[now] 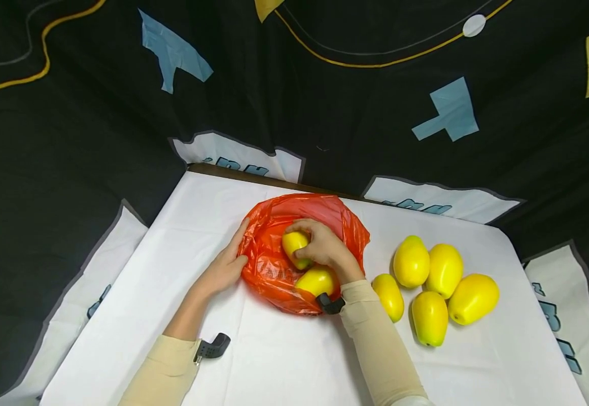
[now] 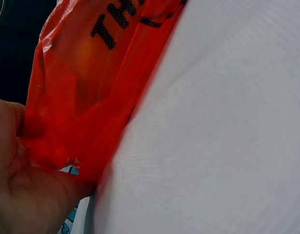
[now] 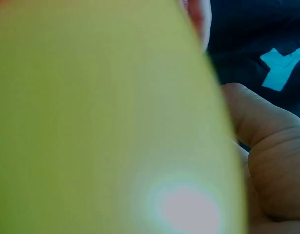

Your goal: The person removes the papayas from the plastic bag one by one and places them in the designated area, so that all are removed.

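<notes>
A red plastic bag lies on the white table with its mouth spread wide. The left hand grips the bag's left edge; in the left wrist view its thumb lies along the red film and part of its fingers is hidden. Inside the bag's mouth, the right hand holds a yellow mango between thumb and fingers. Close up, that mango fills most of the right wrist view. A second mango sits in the bag, below the right hand.
Several yellow mangoes are grouped on the table to the right of the bag. The nearest of them, a mango, lies beside the right sleeve. A dark cloth hangs behind the white table.
</notes>
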A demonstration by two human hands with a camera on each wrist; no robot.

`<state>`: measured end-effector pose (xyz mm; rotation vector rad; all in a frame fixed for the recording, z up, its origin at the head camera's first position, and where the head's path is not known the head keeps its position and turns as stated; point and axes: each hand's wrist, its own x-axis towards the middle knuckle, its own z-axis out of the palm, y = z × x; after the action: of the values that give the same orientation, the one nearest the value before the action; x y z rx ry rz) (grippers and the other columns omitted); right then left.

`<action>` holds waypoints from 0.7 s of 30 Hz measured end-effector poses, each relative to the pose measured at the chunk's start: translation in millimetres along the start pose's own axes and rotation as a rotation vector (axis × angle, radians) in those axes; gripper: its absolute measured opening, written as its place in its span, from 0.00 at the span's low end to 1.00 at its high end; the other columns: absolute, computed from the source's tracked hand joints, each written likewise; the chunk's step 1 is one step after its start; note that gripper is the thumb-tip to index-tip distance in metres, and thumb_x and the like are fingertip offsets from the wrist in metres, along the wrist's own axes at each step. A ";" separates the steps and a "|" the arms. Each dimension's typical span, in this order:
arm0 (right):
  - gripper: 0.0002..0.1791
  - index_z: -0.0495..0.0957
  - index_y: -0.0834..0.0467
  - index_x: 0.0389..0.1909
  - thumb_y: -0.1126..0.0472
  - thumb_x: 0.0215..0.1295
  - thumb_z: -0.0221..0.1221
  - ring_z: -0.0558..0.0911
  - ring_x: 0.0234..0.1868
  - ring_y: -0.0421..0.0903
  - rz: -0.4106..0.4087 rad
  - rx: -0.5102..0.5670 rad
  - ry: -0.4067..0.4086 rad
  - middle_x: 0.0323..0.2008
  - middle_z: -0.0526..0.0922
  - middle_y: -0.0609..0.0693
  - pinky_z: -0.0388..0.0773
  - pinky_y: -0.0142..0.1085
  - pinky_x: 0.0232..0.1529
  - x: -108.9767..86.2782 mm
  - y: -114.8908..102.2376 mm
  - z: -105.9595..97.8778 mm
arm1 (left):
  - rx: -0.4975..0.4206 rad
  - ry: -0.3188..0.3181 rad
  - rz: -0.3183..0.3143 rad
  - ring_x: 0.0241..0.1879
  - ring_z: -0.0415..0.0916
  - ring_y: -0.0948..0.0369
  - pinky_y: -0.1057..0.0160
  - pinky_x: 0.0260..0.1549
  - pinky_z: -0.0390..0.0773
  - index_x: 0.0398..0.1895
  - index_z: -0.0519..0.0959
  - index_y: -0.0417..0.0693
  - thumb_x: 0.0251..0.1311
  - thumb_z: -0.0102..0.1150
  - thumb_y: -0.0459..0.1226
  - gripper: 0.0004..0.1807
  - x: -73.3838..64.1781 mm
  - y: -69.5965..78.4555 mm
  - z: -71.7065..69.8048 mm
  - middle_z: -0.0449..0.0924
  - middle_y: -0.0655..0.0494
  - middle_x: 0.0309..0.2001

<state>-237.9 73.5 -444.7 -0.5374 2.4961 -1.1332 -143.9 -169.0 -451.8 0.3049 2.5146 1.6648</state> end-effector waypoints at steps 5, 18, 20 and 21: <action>0.29 0.81 0.44 0.51 0.68 0.46 0.71 0.72 0.50 0.48 -0.048 0.036 0.035 0.53 0.76 0.39 0.78 0.44 0.45 -6.7 -7.9 -11.9 | -0.002 0.006 -0.002 0.75 0.37 0.52 0.46 0.70 0.42 0.79 0.37 0.53 0.65 0.40 0.24 0.43 4.5 -8.0 3.6 0.36 0.52 0.78; 0.29 0.80 0.44 0.54 0.66 0.48 0.70 0.71 0.55 0.48 -0.193 0.024 0.134 0.66 0.68 0.42 0.78 0.44 0.49 -38.7 -42.3 -51.8 | 0.007 0.025 0.035 0.75 0.36 0.57 0.44 0.70 0.41 0.78 0.36 0.71 0.64 0.40 0.27 0.46 15.3 -43.3 9.3 0.35 0.66 0.77; 0.29 0.80 0.45 0.55 0.65 0.49 0.70 0.71 0.58 0.48 -0.223 0.004 0.152 0.68 0.66 0.43 0.76 0.45 0.52 -44.7 -48.0 -58.2 | 0.000 0.026 0.033 0.75 0.35 0.57 0.44 0.70 0.41 0.78 0.36 0.72 0.64 0.40 0.26 0.46 15.1 -43.1 9.0 0.35 0.66 0.77; 0.29 0.79 0.45 0.55 0.65 0.49 0.70 0.71 0.58 0.48 -0.235 -0.006 0.162 0.68 0.65 0.43 0.76 0.45 0.53 -47.8 -50.7 -61.4 | -0.004 0.026 0.031 0.75 0.35 0.57 0.44 0.70 0.41 0.78 0.36 0.71 0.64 0.40 0.26 0.46 15.1 -42.4 8.7 0.35 0.66 0.77</action>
<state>-214.5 104.4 -360.2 -0.7869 2.6267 -1.3030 -161.4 -173.9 -493.9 0.3263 2.5373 1.6963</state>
